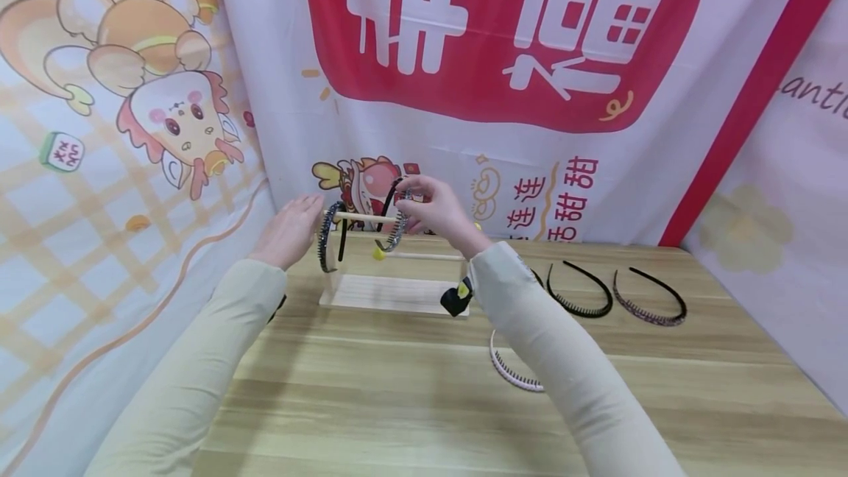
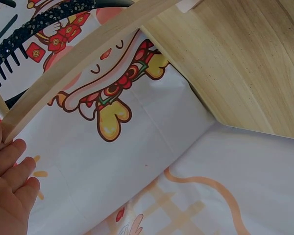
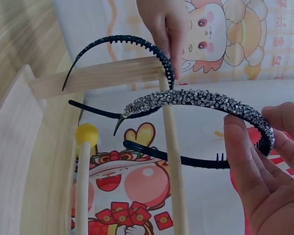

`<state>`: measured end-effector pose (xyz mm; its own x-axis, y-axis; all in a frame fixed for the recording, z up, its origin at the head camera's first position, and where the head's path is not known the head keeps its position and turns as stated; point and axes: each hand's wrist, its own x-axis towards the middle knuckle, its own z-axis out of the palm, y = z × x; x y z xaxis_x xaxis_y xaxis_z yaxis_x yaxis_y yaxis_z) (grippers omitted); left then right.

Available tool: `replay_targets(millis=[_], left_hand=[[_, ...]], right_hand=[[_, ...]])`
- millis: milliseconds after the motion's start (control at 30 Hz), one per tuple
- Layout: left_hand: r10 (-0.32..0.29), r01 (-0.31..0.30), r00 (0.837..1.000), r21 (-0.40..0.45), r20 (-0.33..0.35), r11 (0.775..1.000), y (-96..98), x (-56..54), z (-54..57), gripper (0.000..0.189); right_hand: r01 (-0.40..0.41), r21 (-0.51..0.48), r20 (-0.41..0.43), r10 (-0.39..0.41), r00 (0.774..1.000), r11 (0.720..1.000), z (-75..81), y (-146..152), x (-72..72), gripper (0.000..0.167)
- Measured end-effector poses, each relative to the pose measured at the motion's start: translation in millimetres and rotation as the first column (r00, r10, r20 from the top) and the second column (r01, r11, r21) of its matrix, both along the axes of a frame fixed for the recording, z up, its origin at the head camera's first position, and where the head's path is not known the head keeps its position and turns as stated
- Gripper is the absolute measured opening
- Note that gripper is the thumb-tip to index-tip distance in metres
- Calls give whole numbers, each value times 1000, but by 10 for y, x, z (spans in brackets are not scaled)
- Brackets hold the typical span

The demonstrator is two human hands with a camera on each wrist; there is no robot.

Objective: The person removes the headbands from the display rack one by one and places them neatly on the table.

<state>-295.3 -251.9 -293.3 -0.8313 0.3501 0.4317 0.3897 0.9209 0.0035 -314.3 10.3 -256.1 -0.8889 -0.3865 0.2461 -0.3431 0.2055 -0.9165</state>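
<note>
My right hand (image 1: 433, 212) pinches a headband (image 3: 201, 99) covered in silver sparkly stones, with comb teeth inside. In the right wrist view its band straddles the upper rod (image 3: 172, 166) of a wooden rack (image 1: 391, 293), ends pointing down past the rod. Farther along hangs a black speckled headband (image 1: 324, 238), at the rack's left end. My left hand (image 1: 291, 230) rests with extended fingers against the top of the left end post (image 2: 63, 81). The speckled headband (image 2: 27, 29) shows just beyond that post in the left wrist view.
A lower rod has a yellow ball tip (image 3: 86, 133). A black bow (image 1: 456, 299) with a yellow centre is at the rack's right end. On the wooden table (image 1: 371, 389) lie a black headband (image 1: 583, 309), a purplish one (image 1: 652, 316) and a pale one (image 1: 513, 375), partly behind the right sleeve.
</note>
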Motion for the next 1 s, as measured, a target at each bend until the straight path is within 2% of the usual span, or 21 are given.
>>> replay_targets(millis=[267,500,733,1000], left_hand=[[-3,3,1000,0,-9,1000,6,-22,-4,39],[-5,5,1000,-3,-10,1000,15,-23,6,39],[-21,21,999,19,-30,1000,10,-15,-14,38],[-8,8,1000,5,-14,1000,-7,-25,-23,39]], right_hand=[[35,-7,17,-34,999,999,83,184,40,26],[51,-21,11,-51,999,998,150,382,106,31],[77,-32,22,-77,997,996,153,568,115,34],[127,-10,14,-127,992,992,182,767,177,34]])
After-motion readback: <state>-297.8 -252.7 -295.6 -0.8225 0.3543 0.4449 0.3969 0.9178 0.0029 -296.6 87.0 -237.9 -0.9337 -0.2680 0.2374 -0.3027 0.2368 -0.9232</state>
